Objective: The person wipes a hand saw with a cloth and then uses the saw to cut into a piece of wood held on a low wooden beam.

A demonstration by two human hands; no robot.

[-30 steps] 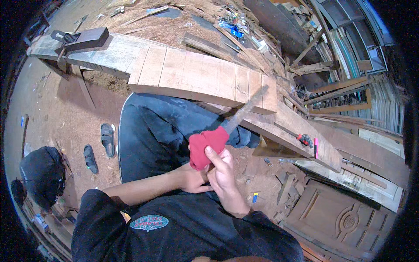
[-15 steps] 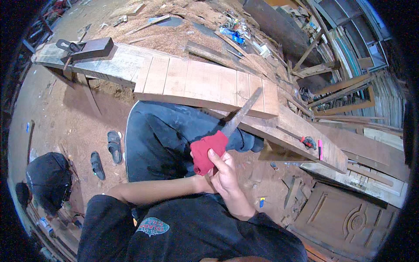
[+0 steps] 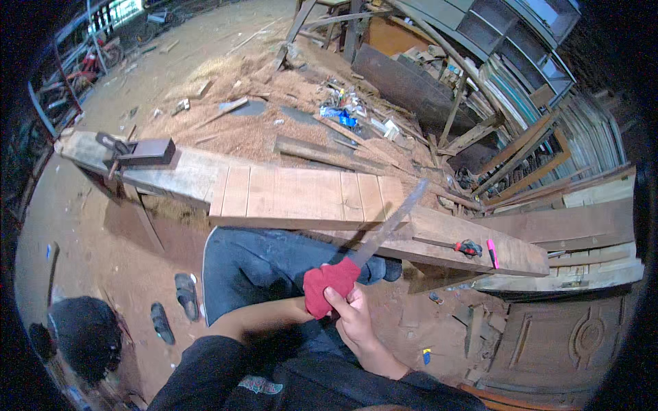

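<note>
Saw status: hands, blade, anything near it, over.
Right hand gripping red cloth at saw's base; left hand mostly hidden. Blade angled up-right in view, contact with board unclear. Red-handled tool and pink marker right of blade.

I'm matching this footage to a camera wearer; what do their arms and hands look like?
The wearer has a black shirt with short black sleeves that leave both forearms bare. A teal-edged emblem marks the shirt's front. The right hand wears no glove; the left hand is hidden.
</note>
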